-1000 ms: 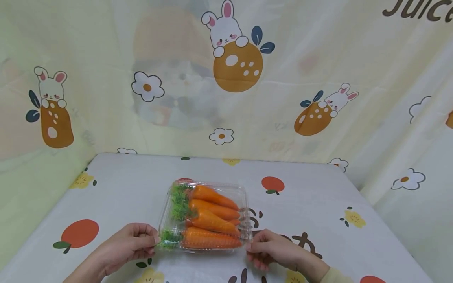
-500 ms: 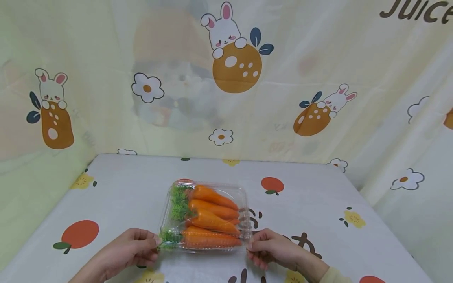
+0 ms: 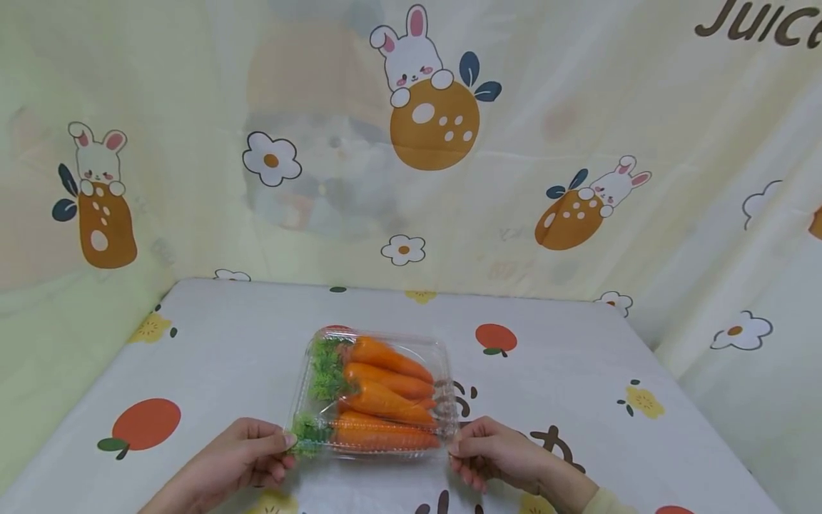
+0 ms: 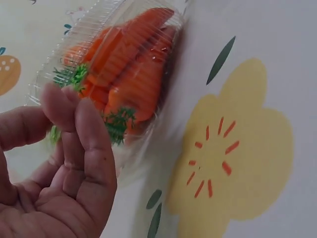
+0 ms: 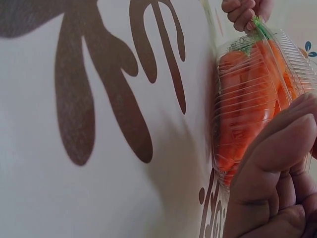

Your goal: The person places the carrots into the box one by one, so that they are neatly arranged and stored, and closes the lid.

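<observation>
A clear plastic clamshell box [image 3: 372, 455] lies on the table, its lid down. Inside are several orange carrots [image 3: 382, 403] with green leafy tops [image 3: 326, 378] pointing left. My left hand [image 3: 237, 457] pinches the box's near left corner between thumb and fingers. At the near right corner, my right hand [image 3: 491, 453] pinches the edge, its other fingers curled below. Close up in the left wrist view, the left hand [image 4: 69, 168] partly covers the corner by the green tops. The right hand [image 5: 277, 183] hides part of the box's near end in the right wrist view.
A white tablecloth [image 3: 565, 378] printed with fruit, flowers and brown lettering covers the table. Cream curtains [image 3: 321, 214] with rabbit prints hang behind and on both sides. The table's back edge runs along the foot of the curtain.
My left hand has shifted slightly right and down, its thumb now further over the box's corner. The right hand and the box stay nearly in place.
</observation>
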A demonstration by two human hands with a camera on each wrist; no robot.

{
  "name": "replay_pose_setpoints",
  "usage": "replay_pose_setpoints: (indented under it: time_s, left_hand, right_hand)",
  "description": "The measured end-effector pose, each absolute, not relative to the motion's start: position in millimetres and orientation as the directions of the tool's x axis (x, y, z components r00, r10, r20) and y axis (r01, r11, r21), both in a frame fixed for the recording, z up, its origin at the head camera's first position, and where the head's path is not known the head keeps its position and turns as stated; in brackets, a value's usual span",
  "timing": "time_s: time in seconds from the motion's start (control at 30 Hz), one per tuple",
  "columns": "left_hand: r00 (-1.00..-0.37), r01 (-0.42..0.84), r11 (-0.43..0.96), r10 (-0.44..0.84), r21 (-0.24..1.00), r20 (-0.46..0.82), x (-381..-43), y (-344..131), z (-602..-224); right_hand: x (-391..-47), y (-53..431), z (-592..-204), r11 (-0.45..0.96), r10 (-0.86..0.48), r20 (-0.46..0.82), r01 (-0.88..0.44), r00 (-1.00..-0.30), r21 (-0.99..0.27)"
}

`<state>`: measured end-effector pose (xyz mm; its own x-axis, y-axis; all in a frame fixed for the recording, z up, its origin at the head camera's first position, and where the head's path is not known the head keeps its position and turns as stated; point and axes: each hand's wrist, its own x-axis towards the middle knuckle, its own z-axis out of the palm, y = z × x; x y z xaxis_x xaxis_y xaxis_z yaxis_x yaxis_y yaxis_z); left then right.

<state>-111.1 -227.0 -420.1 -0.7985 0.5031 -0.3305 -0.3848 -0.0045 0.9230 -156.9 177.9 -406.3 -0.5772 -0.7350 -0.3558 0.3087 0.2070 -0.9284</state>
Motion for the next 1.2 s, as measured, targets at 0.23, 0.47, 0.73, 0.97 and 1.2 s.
replay_pose_setpoints:
  time_s: [0.23,0.47,0.73,0.97,1.2]
  left_hand:
    - [-0.819,-0.355,-0.002,0.482,0.935,-0.31,-110.1,-225.1,-421.0]
    - [-0.832,-0.351,0.019,0.453,0.936,-0.321,-109.5,-222.9,-422.5]
    - [-0.842,-0.337,0.002,0.446,0.942,-0.302,-109.1,-223.5,-425.1]
    - [-0.846,-0.323,-0.031,0.457,0.946,-0.274,-108.5,-223.5,-426.1]
    - [-0.865,-0.318,-0.034,0.42,0.948,-0.275,-107.9,-220.0,-427.2]
  right_hand:
    - [-157.5,177.7,-406.4,0.218,-0.727,-0.369,0.315,-0.58,-0.924]
    - [-157.0,178.8,-407.8,0.205,-0.73,-0.361,0.318,-0.581,-0.926]
    - [-156.6,178.1,-405.1,0.21,-0.732,-0.356,0.305,-0.581,-0.929]
    - [-155.9,179.4,-400.7,0.245,-0.72,-0.377,0.294,-0.583,-0.924]
    - [-156.1,181.2,-399.7,0.255,-0.737,-0.384,0.297,-0.556,-0.92]
